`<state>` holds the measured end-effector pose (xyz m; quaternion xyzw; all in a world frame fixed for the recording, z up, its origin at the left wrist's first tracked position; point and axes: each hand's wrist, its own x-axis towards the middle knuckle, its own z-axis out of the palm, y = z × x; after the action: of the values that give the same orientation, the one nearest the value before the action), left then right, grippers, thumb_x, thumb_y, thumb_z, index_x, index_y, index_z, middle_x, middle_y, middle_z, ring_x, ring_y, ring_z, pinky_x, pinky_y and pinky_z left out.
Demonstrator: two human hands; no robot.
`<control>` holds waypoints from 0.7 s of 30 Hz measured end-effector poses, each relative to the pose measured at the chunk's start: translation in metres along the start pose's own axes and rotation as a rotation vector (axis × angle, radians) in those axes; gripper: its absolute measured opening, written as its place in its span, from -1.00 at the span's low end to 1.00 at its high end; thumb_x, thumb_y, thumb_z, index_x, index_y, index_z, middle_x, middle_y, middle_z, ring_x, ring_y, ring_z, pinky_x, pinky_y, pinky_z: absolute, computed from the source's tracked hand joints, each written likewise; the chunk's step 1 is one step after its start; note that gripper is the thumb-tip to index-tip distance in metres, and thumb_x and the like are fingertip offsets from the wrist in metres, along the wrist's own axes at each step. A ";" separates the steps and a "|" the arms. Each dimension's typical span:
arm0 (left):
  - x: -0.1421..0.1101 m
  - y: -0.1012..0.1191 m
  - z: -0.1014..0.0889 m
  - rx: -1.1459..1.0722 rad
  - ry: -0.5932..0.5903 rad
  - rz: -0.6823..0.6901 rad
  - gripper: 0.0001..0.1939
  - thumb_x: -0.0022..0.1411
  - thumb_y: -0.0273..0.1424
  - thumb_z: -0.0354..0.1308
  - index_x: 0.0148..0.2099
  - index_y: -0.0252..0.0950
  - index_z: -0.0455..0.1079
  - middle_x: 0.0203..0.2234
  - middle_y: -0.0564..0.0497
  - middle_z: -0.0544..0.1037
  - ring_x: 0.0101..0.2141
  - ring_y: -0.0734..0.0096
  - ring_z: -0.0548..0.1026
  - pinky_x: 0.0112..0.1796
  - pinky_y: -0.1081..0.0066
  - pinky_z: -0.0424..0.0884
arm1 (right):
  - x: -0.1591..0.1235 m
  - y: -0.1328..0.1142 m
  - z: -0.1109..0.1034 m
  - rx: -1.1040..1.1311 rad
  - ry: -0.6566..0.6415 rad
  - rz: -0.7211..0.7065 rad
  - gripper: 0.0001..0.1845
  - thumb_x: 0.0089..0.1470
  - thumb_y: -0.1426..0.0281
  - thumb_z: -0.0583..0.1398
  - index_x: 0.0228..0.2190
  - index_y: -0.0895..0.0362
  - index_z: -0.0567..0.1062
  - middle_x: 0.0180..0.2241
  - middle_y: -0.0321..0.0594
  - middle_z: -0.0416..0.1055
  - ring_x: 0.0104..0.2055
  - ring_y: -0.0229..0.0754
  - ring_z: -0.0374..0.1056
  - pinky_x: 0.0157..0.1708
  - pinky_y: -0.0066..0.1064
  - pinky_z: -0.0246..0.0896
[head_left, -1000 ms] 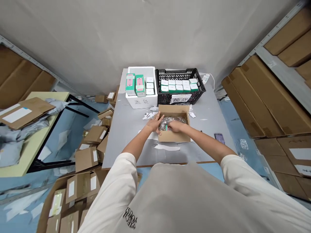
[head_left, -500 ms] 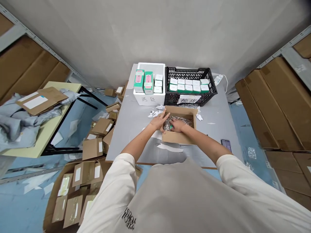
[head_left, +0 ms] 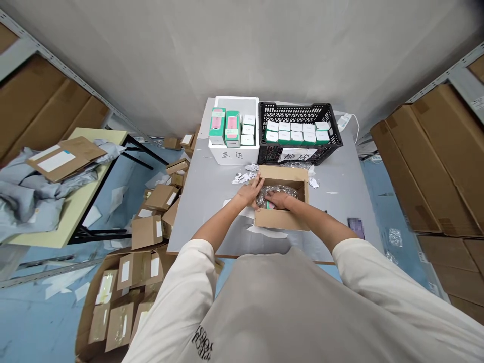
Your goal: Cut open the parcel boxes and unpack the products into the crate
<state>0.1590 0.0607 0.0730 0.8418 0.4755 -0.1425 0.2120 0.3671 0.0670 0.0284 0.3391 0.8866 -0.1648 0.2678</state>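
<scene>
An open cardboard box (head_left: 282, 220) sits on the grey table with its flaps folded out. My left hand (head_left: 250, 193) grips its left side, fingers along the edge. Inside the box, my right hand (head_left: 278, 198) reaches in from the right, its fingers bent onto a small green-and-pink carton (head_left: 269, 205). Most of that carton is hidden by the hand and by clear bubble wrap (head_left: 288, 189) around it. Scraps of torn white paper (head_left: 244, 177) lie just behind the box.
Behind stand a white foam box (head_left: 230, 156) and a black plastic crate (head_left: 328, 146), both holding green-and-white cartons. A phone (head_left: 356, 227) lies at the table's right. Parcels fill a large carton (head_left: 85, 307) on the floor at left, beside a yellow table (head_left: 49, 237) with grey mailing bags.
The right hand has shifted slightly inside the box and its fingers look flatter; more of the carton's pink shows. My left hand stays on the box's side. The view has shifted a little.
</scene>
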 end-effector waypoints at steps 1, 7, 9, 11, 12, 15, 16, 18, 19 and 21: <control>0.000 -0.001 0.000 -0.005 -0.001 0.004 0.60 -0.16 0.01 0.55 0.55 -0.14 -0.57 0.44 -0.30 -0.71 0.27 -0.44 0.31 0.15 -0.07 0.36 | 0.000 0.002 0.000 -0.003 0.007 -0.014 -0.26 0.02 0.34 0.37 0.23 0.04 0.37 0.29 0.10 0.25 0.18 0.15 0.35 0.00 -0.15 0.35; 0.002 -0.004 0.001 -0.010 -0.005 0.019 0.59 -0.15 0.02 0.54 0.55 -0.15 -0.59 0.45 -0.32 -0.70 0.28 -0.45 0.29 0.15 -0.06 0.36 | 0.003 0.012 -0.003 0.007 0.001 -0.002 -0.47 0.18 0.38 0.24 0.19 0.03 0.42 0.22 0.07 0.35 0.09 0.07 0.44 -0.01 -0.19 0.35; 0.002 -0.004 0.001 -0.002 -0.003 0.019 0.59 -0.15 0.00 0.54 0.55 -0.17 -0.59 0.45 -0.32 -0.70 0.24 -0.44 0.34 0.13 -0.08 0.38 | 0.004 0.012 -0.003 0.024 -0.005 0.013 -0.43 0.18 0.30 0.27 0.21 0.05 0.39 0.18 0.09 0.39 0.07 0.08 0.46 0.01 -0.17 0.34; 0.002 -0.004 0.000 0.006 0.000 0.016 0.59 -0.15 -0.02 0.54 0.55 -0.17 -0.57 0.45 -0.31 -0.69 0.21 -0.43 0.38 0.11 -0.09 0.40 | 0.005 0.010 -0.002 0.032 -0.006 0.032 -0.33 0.12 0.21 0.33 0.22 0.07 0.36 0.16 0.12 0.41 0.08 0.14 0.46 0.01 -0.14 0.35; 0.002 -0.004 0.000 0.009 -0.001 0.013 0.58 -0.15 -0.02 0.55 0.56 -0.16 -0.56 0.45 -0.31 -0.69 0.20 -0.42 0.40 0.10 -0.08 0.41 | 0.007 0.008 -0.001 0.031 -0.007 0.041 -0.28 0.08 0.19 0.36 0.22 0.08 0.36 0.16 0.14 0.41 0.08 0.16 0.45 0.01 -0.13 0.35; 0.001 -0.004 -0.001 0.013 -0.006 0.003 0.55 -0.14 -0.03 0.55 0.56 -0.12 -0.52 0.46 -0.29 -0.66 0.17 -0.41 0.43 0.09 -0.08 0.42 | 0.011 0.002 0.000 0.038 0.001 0.070 -0.25 0.01 0.24 0.40 0.20 0.08 0.35 0.15 0.15 0.41 0.09 0.19 0.44 0.00 -0.10 0.34; 0.001 -0.004 -0.002 0.013 -0.007 0.000 0.55 -0.14 -0.03 0.55 0.56 -0.12 -0.51 0.46 -0.30 -0.66 0.16 -0.41 0.44 0.09 -0.08 0.42 | 0.011 0.000 0.000 0.045 0.009 0.083 -0.26 0.01 0.26 0.40 0.20 0.08 0.35 0.14 0.15 0.41 0.08 0.19 0.44 0.01 -0.09 0.33; 0.001 -0.005 -0.001 0.008 -0.008 -0.003 0.55 -0.14 -0.04 0.55 0.56 -0.13 -0.51 0.46 -0.32 -0.65 0.16 -0.41 0.43 0.10 -0.07 0.41 | 0.010 -0.002 -0.001 0.048 0.028 0.099 -0.28 0.00 0.29 0.39 0.18 0.10 0.35 0.14 0.16 0.41 0.09 0.19 0.41 0.06 -0.05 0.28; 0.001 -0.005 -0.001 0.003 -0.009 -0.002 0.56 -0.15 -0.03 0.55 0.56 -0.14 -0.52 0.46 -0.33 -0.65 0.18 -0.42 0.42 0.10 -0.07 0.41 | 0.008 -0.002 -0.003 0.045 0.046 0.094 -0.28 -0.01 0.30 0.38 0.17 0.11 0.36 0.13 0.16 0.40 0.12 0.20 0.38 0.11 -0.01 0.22; 0.002 -0.006 0.000 -0.009 -0.007 0.009 0.58 -0.16 -0.03 0.55 0.56 -0.15 -0.54 0.46 -0.33 -0.65 0.22 -0.43 0.37 0.12 -0.07 0.39 | 0.000 0.000 -0.007 0.044 0.106 0.058 -0.31 -0.04 0.28 0.38 0.12 0.13 0.39 0.09 0.15 0.42 0.15 0.24 0.31 0.19 0.05 0.09</control>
<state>0.1545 0.0654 0.0709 0.8423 0.4717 -0.1424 0.2183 0.3647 0.0704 0.0343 0.3786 0.8855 -0.1584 0.2177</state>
